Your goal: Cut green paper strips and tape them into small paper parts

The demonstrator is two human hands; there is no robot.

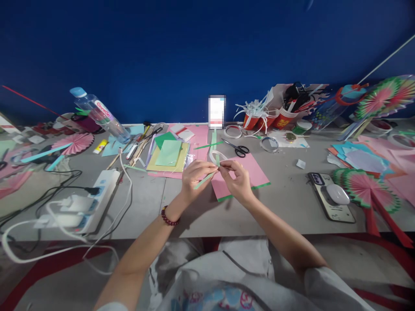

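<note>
Over the front of the desk, my left hand [196, 176] and my right hand [236, 176] meet fingertip to fingertip. Both are closed in a pinch on a narrow light-green paper strip [203, 180]. One end of it slants down below my left fingers, and a short green piece rises between the hands. Beneath them lies a pink paper sheet [254, 169] with green strips along its near edges. Just beyond my fingers is a white loop [221, 154], partly hidden by them. Black-handled scissors [241, 150] rest past my right hand.
Stacked coloured papers [168, 153] lie left of my hands, near a power strip [100, 203] with cables. A plastic bottle [103, 114] leans at back left. Red paper cups [285, 119] and tape rolls [269, 144] stand behind. A phone [337, 211] carrying a mouse [337, 194] lies right, beside a paper fan [372, 190].
</note>
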